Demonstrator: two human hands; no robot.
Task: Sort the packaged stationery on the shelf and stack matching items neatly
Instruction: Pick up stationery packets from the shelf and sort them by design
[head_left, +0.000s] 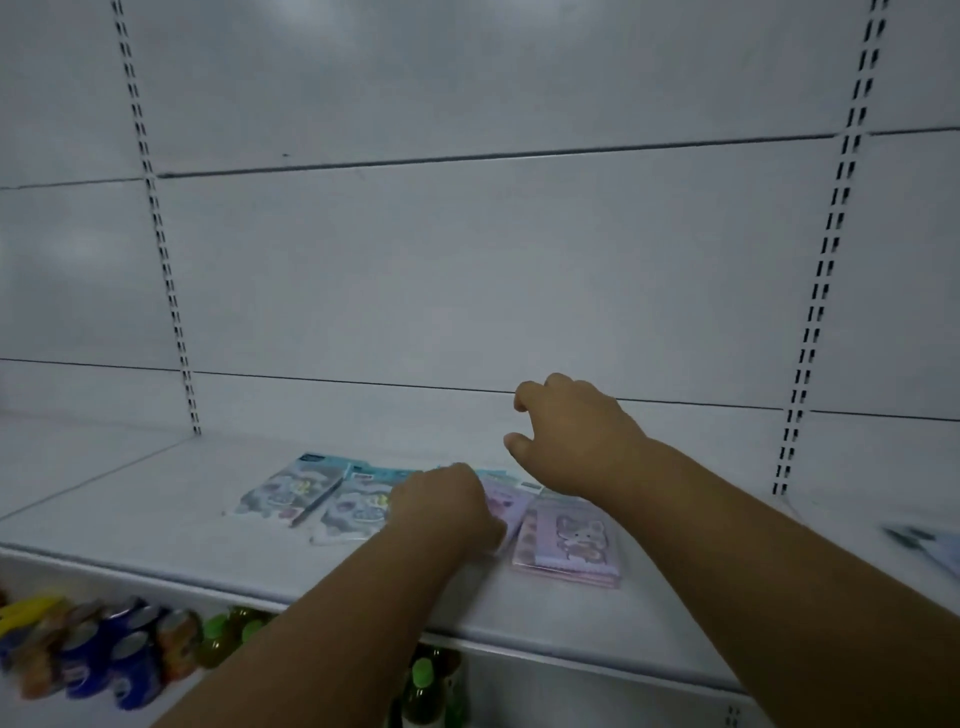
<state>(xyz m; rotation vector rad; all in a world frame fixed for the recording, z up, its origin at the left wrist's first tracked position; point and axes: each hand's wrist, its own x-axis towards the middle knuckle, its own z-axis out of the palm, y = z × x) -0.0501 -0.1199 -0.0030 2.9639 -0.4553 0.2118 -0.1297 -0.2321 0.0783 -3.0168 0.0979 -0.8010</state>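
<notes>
Left hand pressed on lilac pack mid-shelf, fingers hidden, grip untellable; right hand above it, half-curled, empty; risk: glossy packs sliding, nudging purple stack just right.

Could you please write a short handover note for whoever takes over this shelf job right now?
Left hand: down on a purple pack mid-shelf; whether it grips is hidden.
Right hand: raised above the packs, fingers loosely curled, holding nothing.
On the shelf: two blue packs lie side by side and overlapping at left; a purple stack sits at right near the front edge; more packaging shows at the far right edge, blurred.
Done: the purple stack looks started.
Left: probably add the purple pack to that stack, stack the blue packs squarely, and check the far-right item.
</notes>
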